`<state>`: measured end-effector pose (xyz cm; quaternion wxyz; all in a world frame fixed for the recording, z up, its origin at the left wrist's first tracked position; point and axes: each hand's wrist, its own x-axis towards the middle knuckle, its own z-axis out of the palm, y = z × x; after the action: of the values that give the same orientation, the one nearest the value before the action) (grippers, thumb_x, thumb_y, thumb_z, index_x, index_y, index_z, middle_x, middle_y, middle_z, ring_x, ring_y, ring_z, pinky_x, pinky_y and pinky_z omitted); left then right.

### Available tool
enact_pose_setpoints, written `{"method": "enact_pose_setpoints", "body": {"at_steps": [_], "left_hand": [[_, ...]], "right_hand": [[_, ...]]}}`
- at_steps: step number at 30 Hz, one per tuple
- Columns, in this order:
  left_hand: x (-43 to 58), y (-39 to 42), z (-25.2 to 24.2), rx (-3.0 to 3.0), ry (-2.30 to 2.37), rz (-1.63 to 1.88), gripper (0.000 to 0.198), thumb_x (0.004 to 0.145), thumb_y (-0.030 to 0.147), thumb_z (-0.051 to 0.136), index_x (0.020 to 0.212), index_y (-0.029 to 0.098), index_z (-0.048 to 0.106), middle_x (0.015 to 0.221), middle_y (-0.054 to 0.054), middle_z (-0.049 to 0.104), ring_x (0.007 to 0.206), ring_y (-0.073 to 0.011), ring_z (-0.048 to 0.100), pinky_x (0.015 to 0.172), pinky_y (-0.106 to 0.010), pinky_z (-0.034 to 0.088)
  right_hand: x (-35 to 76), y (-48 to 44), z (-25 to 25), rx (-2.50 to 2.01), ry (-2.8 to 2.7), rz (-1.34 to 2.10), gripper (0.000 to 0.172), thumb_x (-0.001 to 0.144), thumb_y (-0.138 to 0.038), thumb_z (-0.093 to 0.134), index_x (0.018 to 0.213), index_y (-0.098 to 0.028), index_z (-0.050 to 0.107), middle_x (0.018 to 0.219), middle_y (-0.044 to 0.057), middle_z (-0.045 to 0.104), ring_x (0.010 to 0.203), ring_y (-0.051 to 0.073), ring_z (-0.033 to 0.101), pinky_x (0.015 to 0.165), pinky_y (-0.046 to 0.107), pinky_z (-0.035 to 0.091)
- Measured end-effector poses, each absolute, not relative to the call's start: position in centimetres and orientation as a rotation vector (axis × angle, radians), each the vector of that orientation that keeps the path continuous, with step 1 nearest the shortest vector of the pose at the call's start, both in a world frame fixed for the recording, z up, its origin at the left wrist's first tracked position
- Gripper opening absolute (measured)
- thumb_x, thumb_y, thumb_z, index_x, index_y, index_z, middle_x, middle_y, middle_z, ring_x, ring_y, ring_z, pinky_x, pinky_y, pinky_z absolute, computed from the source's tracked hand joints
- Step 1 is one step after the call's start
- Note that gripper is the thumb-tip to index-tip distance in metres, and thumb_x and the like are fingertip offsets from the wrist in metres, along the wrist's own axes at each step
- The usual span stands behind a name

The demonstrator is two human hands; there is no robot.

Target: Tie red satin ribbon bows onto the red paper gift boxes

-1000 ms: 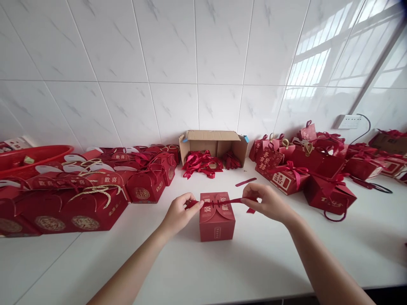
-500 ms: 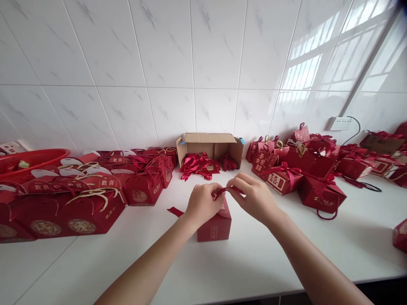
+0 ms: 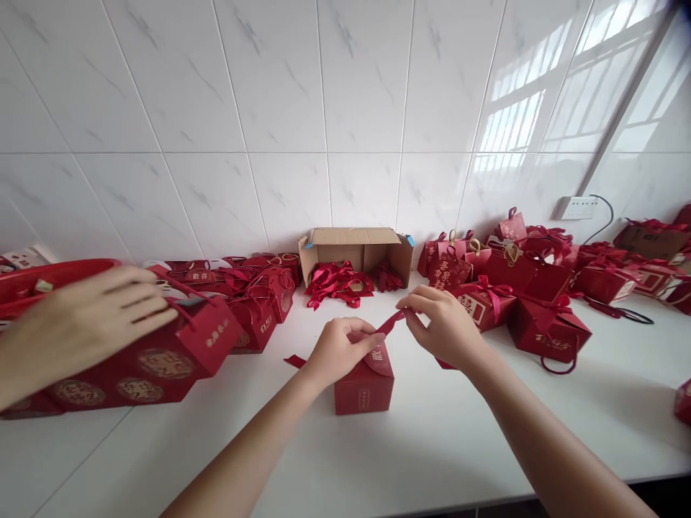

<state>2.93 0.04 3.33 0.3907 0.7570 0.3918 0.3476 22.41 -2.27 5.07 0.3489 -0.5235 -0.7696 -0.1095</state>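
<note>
A small red gift box (image 3: 364,392) stands on the white table in front of me, its curved top flap partly under my left hand. My left hand (image 3: 341,349) pinches a dark red ribbon (image 3: 389,325) just above the box top. To the right and slightly higher, my right hand (image 3: 440,324) grips the same ribbon between thumb and fingers, and a stretch of it runs slanting between both hands. One ribbon end shows left of my left wrist; another hangs below my right hand.
At left, another person's hand (image 3: 102,316) holds a red box (image 3: 208,334) by its handle, over rows of similar boxes. Red ribbons (image 3: 337,280) lie in an open cardboard box (image 3: 356,236) by the wall. Finished-looking red boxes (image 3: 551,331) with bows crowd the right side.
My right hand has moved slightly right and away from my left, so more ribbon shows between them. Another person's hand has come in from the left, holding a red box.
</note>
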Motion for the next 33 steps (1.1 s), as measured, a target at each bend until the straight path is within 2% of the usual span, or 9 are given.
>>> {"method": "enact_pose_setpoints", "body": {"at_steps": [4,8,10,14,18,23,26,28,33], "left_hand": [[2.0,0.2,3.8,1.809,0.936,0.824,0.024,0.081,0.039,0.058,0.076,0.017,0.066,0.078,-0.004,0.068,0.072,-0.0178,0.062,0.067,-0.028,0.047],[1.6,0.2,3.6,1.654,0.925,0.881,0.031,0.080,0.035,0.061,0.108,0.021,0.056,0.084,-0.002,0.064,0.074,-0.0157,0.060,0.066,-0.027,0.046],[1.6,0.1,3.6,1.607,0.889,0.913,0.042,0.080,0.032,0.062,0.118,0.024,0.047,0.086,-0.001,0.063,0.073,-0.0145,0.059,0.065,-0.026,0.045],[1.8,0.1,3.6,1.624,0.821,1.027,0.040,0.079,0.027,0.062,0.115,0.024,0.046,0.087,0.000,0.064,0.071,-0.0123,0.058,0.068,-0.026,0.045],[1.9,0.1,3.7,1.572,0.774,1.057,0.035,0.079,0.027,0.062,0.111,0.023,0.049,0.087,0.000,0.064,0.070,-0.0126,0.059,0.069,-0.027,0.046],[1.7,0.0,3.9,1.558,0.792,1.045,0.033,0.078,0.028,0.064,0.107,0.021,0.051,0.084,-0.001,0.065,0.070,-0.0133,0.058,0.069,-0.028,0.045],[1.6,0.0,4.1,1.573,0.814,1.038,0.032,0.077,0.027,0.064,0.106,0.021,0.051,0.083,-0.001,0.064,0.067,-0.0114,0.054,0.067,-0.026,0.043],[1.5,0.0,4.1,1.570,0.807,1.045,0.031,0.078,0.026,0.064,0.106,0.021,0.052,0.082,0.000,0.063,0.066,-0.0106,0.053,0.067,-0.026,0.043],[1.0,0.2,3.7,1.475,0.773,1.072,0.027,0.077,0.023,0.064,0.101,0.020,0.053,0.077,0.002,0.060,0.067,-0.0102,0.055,0.067,-0.024,0.042]], "right_hand": [[22.6,-0.4,5.0,-1.412,-2.299,-0.080,0.028,0.079,-0.007,0.050,0.088,-0.024,0.071,0.086,0.003,0.070,0.081,0.021,0.064,0.083,0.040,0.043],[22.7,-0.3,3.2,-1.360,-2.172,0.135,0.039,0.082,-0.008,0.046,0.114,-0.023,0.061,0.110,0.008,0.066,0.097,0.023,0.063,0.083,0.039,0.048],[22.3,-0.8,2.3,-1.228,-2.017,0.238,0.033,0.086,-0.013,0.043,0.114,-0.021,0.060,0.115,0.008,0.064,0.102,0.021,0.062,0.084,0.036,0.050],[20.5,-1.8,1.0,-1.045,-1.915,0.353,0.025,0.088,-0.022,0.047,0.109,-0.022,0.060,0.111,0.007,0.067,0.103,0.020,0.062,0.088,0.035,0.050],[18.9,-1.8,0.0,-1.003,-1.792,0.373,0.024,0.084,-0.019,0.050,0.106,-0.022,0.056,0.096,0.005,0.070,0.090,0.019,0.066,0.079,0.034,0.053],[18.0,-0.9,-1.0,-1.052,-1.629,0.209,0.032,0.076,-0.019,0.060,0.108,-0.022,0.054,0.096,0.006,0.064,0.080,0.018,0.063,0.072,0.033,0.052],[17.7,-0.3,-0.9,-1.059,-1.609,0.122,0.021,0.077,-0.017,0.058,0.097,-0.022,0.060,0.097,0.006,0.063,0.077,0.017,0.061,0.064,0.030,0.050],[17.7,-0.2,-0.7,-1.030,-1.588,-0.007,0.013,0.081,-0.017,0.054,0.090,-0.022,0.062,0.094,0.006,0.063,0.082,0.019,0.060,0.068,0.032,0.050],[19.1,-1.1,-0.1,-1.013,-1.608,-0.440,0.020,0.085,-0.011,0.048,0.090,-0.021,0.064,0.095,0.008,0.066,0.089,0.021,0.057,0.081,0.039,0.044]]}}
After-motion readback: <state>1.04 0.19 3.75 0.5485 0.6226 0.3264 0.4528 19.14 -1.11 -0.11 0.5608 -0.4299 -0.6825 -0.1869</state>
